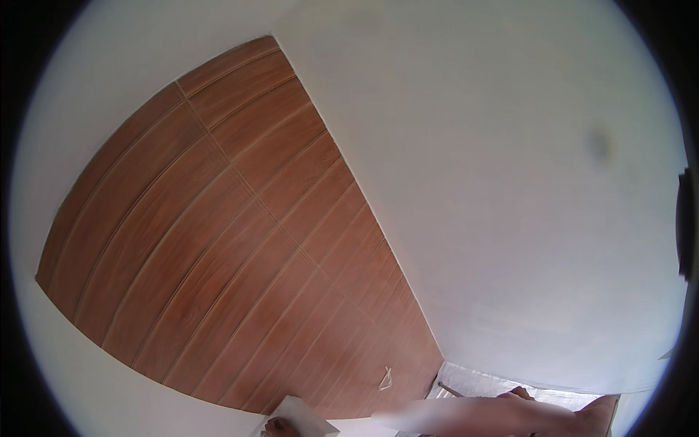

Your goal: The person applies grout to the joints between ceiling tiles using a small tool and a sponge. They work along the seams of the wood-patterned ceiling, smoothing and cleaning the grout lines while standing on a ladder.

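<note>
At the bottom left of centre, part of my left hand [278, 427] shows against a pale, square-edged object [309, 417]; I cannot tell whether it grips it. A blurred stretch of skin [480, 415], apparently my right arm or hand, crosses the lower right close to the camera, with darker skin, perhaps fingers [520, 393], behind it. What it holds, if anything, is hidden.
A brown wood-look panelled surface [218, 233] is bordered by white surfaces [495, 182]. A small white loop [385, 379] shows on the panels. A thin rod [449, 390] and a bright, crinkled sheet [466, 379] are at lower right. A dark object [683, 222] sits at the right rim.
</note>
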{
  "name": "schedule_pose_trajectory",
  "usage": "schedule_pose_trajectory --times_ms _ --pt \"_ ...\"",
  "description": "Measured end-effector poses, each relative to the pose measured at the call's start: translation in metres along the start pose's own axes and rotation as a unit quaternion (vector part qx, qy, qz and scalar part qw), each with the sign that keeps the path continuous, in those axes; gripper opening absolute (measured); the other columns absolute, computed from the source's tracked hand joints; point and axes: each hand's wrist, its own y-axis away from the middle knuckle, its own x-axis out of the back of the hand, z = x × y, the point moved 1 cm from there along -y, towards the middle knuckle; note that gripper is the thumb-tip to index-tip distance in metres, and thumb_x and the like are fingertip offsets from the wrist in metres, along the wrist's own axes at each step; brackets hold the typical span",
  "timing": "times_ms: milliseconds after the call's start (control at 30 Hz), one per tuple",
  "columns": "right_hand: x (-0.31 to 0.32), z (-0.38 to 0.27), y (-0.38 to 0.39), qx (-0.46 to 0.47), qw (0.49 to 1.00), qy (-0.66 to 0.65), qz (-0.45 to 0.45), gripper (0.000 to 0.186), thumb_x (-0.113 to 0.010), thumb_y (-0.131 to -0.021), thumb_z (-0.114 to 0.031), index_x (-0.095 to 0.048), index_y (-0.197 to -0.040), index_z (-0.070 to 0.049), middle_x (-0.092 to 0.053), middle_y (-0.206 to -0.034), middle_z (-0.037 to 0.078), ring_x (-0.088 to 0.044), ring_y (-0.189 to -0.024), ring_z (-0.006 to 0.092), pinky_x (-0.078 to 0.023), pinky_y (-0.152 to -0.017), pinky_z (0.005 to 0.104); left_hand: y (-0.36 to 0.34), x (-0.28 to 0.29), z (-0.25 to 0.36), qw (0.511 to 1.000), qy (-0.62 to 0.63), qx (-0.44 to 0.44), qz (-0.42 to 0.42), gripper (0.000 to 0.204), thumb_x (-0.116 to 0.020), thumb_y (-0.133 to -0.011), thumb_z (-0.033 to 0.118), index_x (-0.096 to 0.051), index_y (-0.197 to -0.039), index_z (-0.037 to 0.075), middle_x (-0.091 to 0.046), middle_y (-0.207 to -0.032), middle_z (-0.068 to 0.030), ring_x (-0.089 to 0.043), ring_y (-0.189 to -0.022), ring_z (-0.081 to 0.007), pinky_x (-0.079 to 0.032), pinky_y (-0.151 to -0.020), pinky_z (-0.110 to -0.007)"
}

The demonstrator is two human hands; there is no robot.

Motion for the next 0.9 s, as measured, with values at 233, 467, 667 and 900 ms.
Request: schedule_pose_trajectory --times_ms 233,467,667,900 --pt "0.063 -0.031 0.017 -0.061 0.997 0.004 -0.048 0.03 -0.063 -0.093 -0.029 -0.071 -0.096 0.0 -0.07 -0.097 0.021 -0.069 -0.085 0.033 -0.056 -0.072 0.0444 -0.003 -0.007 -0.001 0.993 -0.03 -0.012 0.112 0.034 -0.065 -0.101 0.036 -0.071 -0.118 0.008 -0.069 -0.119 -0.0149 -0.061 -0.11 -0.0385 -0.048 -0.093 -0.058" --pt "0.067 -0.023 0.02 -0.075 0.993 0.026 -0.086 0.038 -0.059 -0.093 -0.032 -0.073 -0.106 0.001 -0.07 -0.113 0.025 -0.069 -0.105 0.0394 -0.056 -0.09 0.0473 -0.006 0.039 0.041 0.997 0.074 0.031 0.003 0.035 -0.067 -0.099 0.038 -0.072 -0.115 0.008 -0.071 -0.111 -0.0164 -0.062 -0.103 -0.038 -0.05 -0.087 -0.057" --pt "0.166 -0.098 -0.014 0.127 0.923 0.326 -0.157 0.039 -0.053 -0.099 -0.028 -0.07 -0.115 0.003 -0.067 -0.123 0.03 -0.067 -0.118 0.0443 -0.056 -0.097 0.0524 -0.012 0.048 0.051 0.992 0.064 0.11 0.016 0.034 -0.066 -0.098 0.04 -0.074 -0.111 0.009 -0.072 -0.105 -0.0148 -0.064 -0.093 -0.036 -0.051 -0.079 -0.055" --pt "0.476 -0.36 0.016 0.259 0.95 -0.146 0.093 0.027 -0.056 -0.111 -0.025 -0.073 -0.124 -0.01 -0.071 -0.088 0.004 -0.068 -0.075 0.0124 -0.056 -0.068 0.0322 -0.012 0.054 0.05 0.975 0.18 0.121 0.043 0.031 -0.068 -0.097 0.039 -0.076 -0.104 0.01 -0.073 -0.105 -0.0146 -0.066 -0.092 -0.0369 -0.052 -0.08 -0.055"
